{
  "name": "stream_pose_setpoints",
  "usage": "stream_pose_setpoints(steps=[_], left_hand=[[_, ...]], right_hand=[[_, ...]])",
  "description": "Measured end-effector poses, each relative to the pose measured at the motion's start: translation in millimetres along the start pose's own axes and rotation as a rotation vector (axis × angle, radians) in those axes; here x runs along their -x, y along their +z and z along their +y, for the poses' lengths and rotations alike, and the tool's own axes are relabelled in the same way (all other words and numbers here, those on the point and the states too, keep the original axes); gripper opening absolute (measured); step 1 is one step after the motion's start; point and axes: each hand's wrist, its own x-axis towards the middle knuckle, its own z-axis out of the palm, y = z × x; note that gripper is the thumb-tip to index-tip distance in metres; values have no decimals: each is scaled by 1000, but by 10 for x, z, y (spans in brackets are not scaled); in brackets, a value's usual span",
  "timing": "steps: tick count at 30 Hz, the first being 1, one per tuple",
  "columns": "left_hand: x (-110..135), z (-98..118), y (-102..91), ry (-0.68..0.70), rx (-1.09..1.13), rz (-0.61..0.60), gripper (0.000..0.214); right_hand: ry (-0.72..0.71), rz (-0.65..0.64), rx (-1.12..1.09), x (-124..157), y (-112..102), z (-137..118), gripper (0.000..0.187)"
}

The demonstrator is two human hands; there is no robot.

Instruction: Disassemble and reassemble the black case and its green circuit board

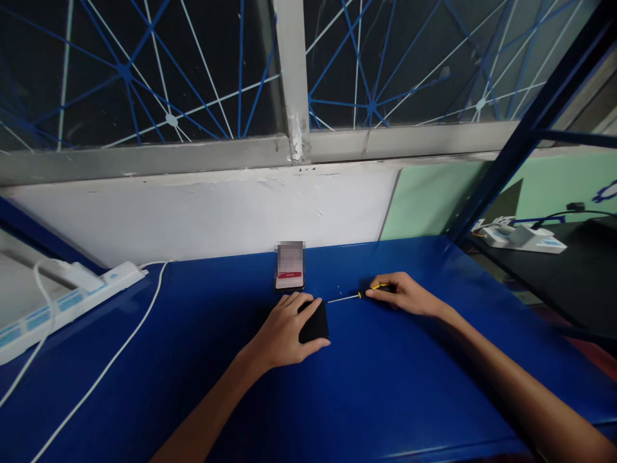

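On the blue table (366, 399), my left hand (286, 328) grips a flat black box-like object (315, 323), with the thumb along its near edge and the fingers over its far side. What the object is, I cannot make out. My right hand (402, 292) is closed round the yellow-and-black handle of a screwdriver (344, 298). Its thin shaft points left, and the tip lies close to the black object's right edge. A few tiny pieces (339, 290), perhaps screws, lie just beyond the shaft.
A phone (290, 267) with a lit screen stands behind my left hand. At the left lies a white power strip (72, 302) with a white cable (125, 354) running across the table. Blue frame posts (506, 164) rise at the sides. Another power strip (523, 238) sits on a dark table at right.
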Motion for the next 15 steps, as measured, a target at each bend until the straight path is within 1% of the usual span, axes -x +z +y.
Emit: stream_pose_setpoints(steps=[3, 6, 9, 11, 13, 15], left_hand=[[3, -3, 6, 1, 5, 14, 65], [4, -5, 20, 2, 16, 29, 64], [6, -8, 34, 5, 14, 39, 64], [7, -11, 41, 12, 8, 44, 63], [6, -12, 45, 18, 7, 54, 63], [2, -14, 45, 25, 8, 60, 63]], right_hand=[[-51, 27, 61, -3, 2, -66, 39], [-63, 43, -20, 2, 25, -69, 31], [20, 2, -171, 5, 41, -18, 35], [70, -12, -205, 1, 40, 16, 35], [70, 5, -155, -6, 33, 31, 36], [27, 20, -78, -13, 27, 24, 36]])
